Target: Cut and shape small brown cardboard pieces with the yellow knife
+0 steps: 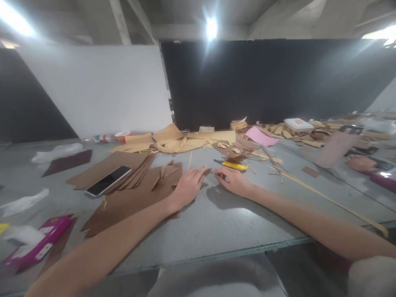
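Observation:
Over the grey table, my left hand point(189, 187) has its fingers closed on a small dark brown piece point(208, 171), perhaps cardboard or leather. Facing it, my right hand point(235, 181) is curled in a pinch, its fingertips near the piece's right end. Whatever lies inside that pinch is too small and blurred to name. Just beyond my right hand lies a yellow utility knife point(234, 166). Brown sheets point(130, 206) with smaller cut pieces on top lie beside and under my left forearm.
A phone point(108, 181) rests on stacked brown sheets. A magenta packet point(41, 241) lies front left. Tan scraps point(179, 142), a pink sheet point(261, 136) and a white box point(298, 124) line the back. A long tan strip point(328, 196) crosses the right side. Another person's hand point(361, 163) is far right.

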Demonstrator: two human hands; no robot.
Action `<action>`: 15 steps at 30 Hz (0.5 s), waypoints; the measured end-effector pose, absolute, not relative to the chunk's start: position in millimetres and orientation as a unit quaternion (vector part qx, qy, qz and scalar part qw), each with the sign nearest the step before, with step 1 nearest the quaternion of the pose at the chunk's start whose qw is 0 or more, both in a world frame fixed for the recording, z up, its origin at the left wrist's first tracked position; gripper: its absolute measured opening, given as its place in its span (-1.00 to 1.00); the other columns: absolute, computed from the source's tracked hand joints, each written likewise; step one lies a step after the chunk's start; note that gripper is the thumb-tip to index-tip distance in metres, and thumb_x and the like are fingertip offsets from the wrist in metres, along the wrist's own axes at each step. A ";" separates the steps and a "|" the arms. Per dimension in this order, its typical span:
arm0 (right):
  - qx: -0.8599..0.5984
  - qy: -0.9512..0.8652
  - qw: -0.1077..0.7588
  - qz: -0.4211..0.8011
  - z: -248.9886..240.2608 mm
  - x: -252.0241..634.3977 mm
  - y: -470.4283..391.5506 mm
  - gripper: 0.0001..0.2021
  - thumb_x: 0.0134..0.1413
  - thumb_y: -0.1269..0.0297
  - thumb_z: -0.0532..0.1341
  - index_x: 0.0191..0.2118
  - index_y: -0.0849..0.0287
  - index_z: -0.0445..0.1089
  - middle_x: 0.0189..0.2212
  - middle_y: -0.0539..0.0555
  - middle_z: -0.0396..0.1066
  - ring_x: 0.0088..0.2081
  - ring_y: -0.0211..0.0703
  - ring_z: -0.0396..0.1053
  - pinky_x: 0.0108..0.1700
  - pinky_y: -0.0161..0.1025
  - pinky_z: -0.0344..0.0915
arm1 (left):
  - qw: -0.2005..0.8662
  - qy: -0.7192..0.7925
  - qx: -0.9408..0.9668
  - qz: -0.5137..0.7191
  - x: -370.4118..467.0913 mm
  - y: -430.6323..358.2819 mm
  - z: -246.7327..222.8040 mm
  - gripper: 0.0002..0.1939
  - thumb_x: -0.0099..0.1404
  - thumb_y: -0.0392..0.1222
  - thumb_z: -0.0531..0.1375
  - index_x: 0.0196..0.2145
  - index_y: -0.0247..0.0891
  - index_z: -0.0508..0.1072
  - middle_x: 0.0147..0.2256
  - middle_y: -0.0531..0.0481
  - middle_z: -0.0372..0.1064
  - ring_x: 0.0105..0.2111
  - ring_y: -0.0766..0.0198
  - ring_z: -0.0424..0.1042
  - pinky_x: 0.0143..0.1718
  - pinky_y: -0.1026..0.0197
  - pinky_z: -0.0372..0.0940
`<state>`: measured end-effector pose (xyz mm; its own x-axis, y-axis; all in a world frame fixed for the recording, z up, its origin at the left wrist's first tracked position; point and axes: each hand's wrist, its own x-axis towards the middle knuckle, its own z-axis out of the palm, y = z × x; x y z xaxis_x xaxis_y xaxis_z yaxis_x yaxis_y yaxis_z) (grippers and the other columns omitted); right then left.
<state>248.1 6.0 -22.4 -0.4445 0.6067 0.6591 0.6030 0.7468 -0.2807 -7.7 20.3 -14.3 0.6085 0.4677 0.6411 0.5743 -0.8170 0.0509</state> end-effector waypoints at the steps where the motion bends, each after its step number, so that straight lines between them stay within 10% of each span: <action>1: -0.359 -0.848 0.389 0.008 -21.9 248.1 5.6 -0.81 0.49 0.22 0.14 -0.05 0.10 0.51 -0.26 0.10 0.56 -0.34 -0.14 0.50 -0.20 -0.18 0.47 | 0.079 -0.291 -0.894 -0.332 -7.8 20.5 -14.8 -0.53 0.64 -0.20 -0.04 0.42 -0.22 0.19 -0.04 -0.20 0.52 -0.05 0.03 0.51 0.03 -0.06 0.43; 15: -0.377 -0.825 0.419 0.036 -23.4 246.1 6.9 -0.79 0.46 0.23 0.17 0.00 0.13 0.53 -0.26 0.08 0.59 -0.36 -0.17 0.50 -0.23 -0.21 0.45 | 0.026 -0.289 -0.900 -0.324 -8.2 19.6 -13.6 -0.51 0.64 -0.24 -0.09 0.45 -0.19 0.11 0.08 -0.21 0.47 0.05 0.03 0.47 0.11 -0.09 0.39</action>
<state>246.1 6.9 -23.4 -0.3649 0.6527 0.6640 0.5930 0.7127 -0.3746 -8.2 19.6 -13.6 0.6229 0.5032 0.5990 0.5363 -0.8321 0.1413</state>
